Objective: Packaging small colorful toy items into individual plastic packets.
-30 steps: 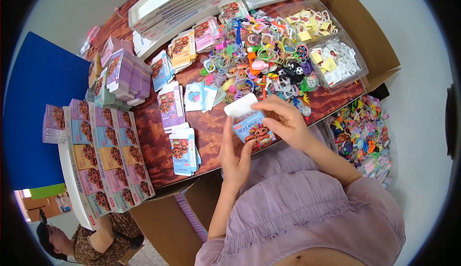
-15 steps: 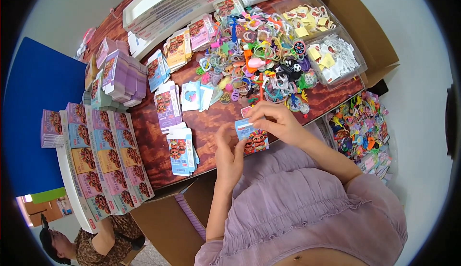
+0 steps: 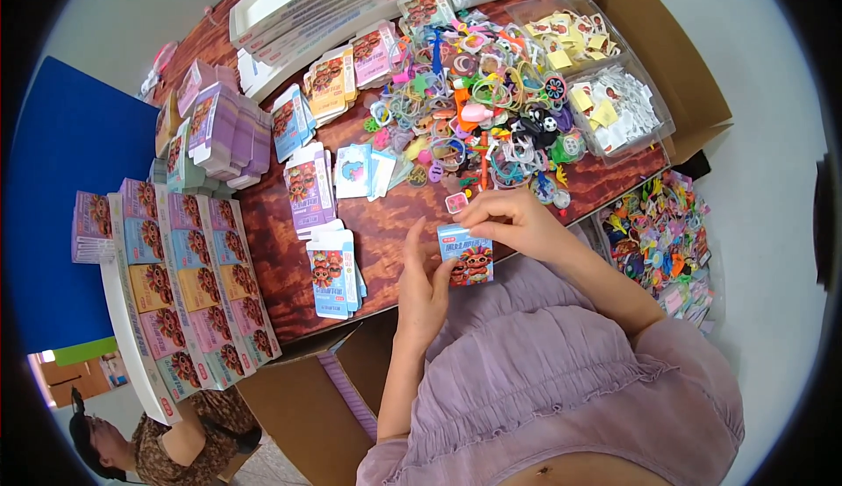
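A small blue cardboard box, printed with cartoon figures, stands upright at the table's front edge between my hands. My left hand grips its left side, with the thumb against the box's edge and the index finger stretched up beside it. At the top of the box, my right hand has its fingers curled over the flap, thumb and fingertips pressed together. Whether anything small is between those fingertips is hidden. Just beyond the box lies a small pink-and-white trinket.
A heap of colourful trinkets covers the table's far right, beside clear trays of paper pieces. Flat blue boxes, purple boxes and cards lie left. Filled display trays stand far left, near another person.
The blue box has turned from tilted to more upright, its top now closed over. My right hand has stayed at its top edge, and the left index finger has straightened upward.
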### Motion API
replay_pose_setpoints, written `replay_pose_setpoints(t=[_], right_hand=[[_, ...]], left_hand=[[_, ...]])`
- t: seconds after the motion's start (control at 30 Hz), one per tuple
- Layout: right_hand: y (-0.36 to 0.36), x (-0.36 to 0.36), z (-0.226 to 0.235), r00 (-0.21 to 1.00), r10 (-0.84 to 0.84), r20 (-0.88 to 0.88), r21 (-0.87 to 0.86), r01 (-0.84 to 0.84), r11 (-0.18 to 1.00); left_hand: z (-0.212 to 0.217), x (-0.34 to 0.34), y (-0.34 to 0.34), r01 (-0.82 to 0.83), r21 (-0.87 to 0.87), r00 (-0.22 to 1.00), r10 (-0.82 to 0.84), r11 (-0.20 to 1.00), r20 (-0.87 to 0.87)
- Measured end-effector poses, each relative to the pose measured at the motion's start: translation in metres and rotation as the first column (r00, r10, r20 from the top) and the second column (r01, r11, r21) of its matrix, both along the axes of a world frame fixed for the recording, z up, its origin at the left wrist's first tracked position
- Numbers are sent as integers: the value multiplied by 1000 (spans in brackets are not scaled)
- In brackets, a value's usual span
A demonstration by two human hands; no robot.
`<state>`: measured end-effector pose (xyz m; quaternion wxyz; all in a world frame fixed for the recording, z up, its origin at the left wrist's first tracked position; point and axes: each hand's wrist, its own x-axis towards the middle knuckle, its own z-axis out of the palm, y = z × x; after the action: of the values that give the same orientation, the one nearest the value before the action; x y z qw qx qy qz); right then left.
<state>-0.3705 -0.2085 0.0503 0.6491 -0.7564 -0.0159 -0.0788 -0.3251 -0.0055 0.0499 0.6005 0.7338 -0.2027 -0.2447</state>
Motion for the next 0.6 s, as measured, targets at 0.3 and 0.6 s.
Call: replay_pose_setpoints(t=[0.3, 0.6], right_hand=[[27, -13, 1, 995, -7, -96, 68, 14, 998], [38, -1, 133, 769, 555, 318, 457, -637, 620]], left_hand=[[16, 10, 34, -15, 250, 993, -14, 968, 115], [6, 102, 175, -578, 557, 769, 168, 597, 617]])
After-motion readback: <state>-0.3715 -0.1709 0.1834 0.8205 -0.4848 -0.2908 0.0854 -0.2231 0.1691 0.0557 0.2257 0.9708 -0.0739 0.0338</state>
